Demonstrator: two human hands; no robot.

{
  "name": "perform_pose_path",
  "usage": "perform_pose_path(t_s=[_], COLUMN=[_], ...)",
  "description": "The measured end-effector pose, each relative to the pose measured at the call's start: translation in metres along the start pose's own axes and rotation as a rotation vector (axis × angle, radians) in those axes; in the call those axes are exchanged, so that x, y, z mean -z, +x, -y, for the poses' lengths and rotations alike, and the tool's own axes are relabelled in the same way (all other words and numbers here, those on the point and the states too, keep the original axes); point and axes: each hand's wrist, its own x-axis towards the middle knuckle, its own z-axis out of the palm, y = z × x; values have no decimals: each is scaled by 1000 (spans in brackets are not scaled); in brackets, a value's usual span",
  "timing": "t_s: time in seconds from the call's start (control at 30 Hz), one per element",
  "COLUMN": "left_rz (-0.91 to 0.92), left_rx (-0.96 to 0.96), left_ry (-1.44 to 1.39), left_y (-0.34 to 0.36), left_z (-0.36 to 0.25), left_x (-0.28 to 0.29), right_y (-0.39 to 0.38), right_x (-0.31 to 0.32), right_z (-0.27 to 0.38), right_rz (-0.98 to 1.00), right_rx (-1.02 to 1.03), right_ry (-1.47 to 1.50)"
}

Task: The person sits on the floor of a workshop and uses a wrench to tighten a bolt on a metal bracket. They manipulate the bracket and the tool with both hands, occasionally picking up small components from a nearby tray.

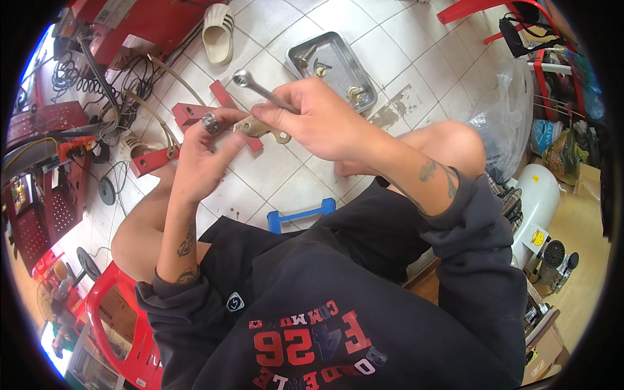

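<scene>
Tiled floor (pixel 338 16), tray (pixel 338 53) holding parts (pixel 355 92), right hand (pixel 322 120) gripping wrench (pixel 268 95)

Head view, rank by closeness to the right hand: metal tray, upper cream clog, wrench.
1. Wrench: held in the right hand.
2. Metal tray: on the floor, just above the hand in view.
3. Upper cream clog: farther up, left.

Head camera: looking down and forward from the wearer's head, a wide fisheye bending edges.
Dark shirt (pixel 312 279): filling the lower edge, sitting nearest.
Left hand (pixel 198 155), right hand (pixel 320 120): showing mid-range, above centre.
Tiled floor (pixel 416 68): lying farther below.
</scene>
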Motion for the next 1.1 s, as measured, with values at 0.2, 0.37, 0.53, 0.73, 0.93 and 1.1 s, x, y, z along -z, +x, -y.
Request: perform_pose_path(t_s=[0.2,0.37,0.53,0.73,0.93,1.1], left_rz=[29,29,72,311,429,141], left_rx=[68,216,366,438,480,383], left_ry=[-118,-73,201,154,42,-278], left_y=[4,3,-1,-10,-10,-13], left_z=[3,14,19,17,-2,17], left_x=[-14,-18,-11,-14,-11,-2], right_y=[6,23,49,33,57,81], right_x=[25,74,128,125,119,106], right_z=[-12,-29,-100,-236,-290,-322], right_rz=[-104,-442,-474,-264,-352,-292], right_rx=[-74,-21,-76,-430,-425,-434], right_ry=[-113,-181,-863,-1054,-1016,-1115])
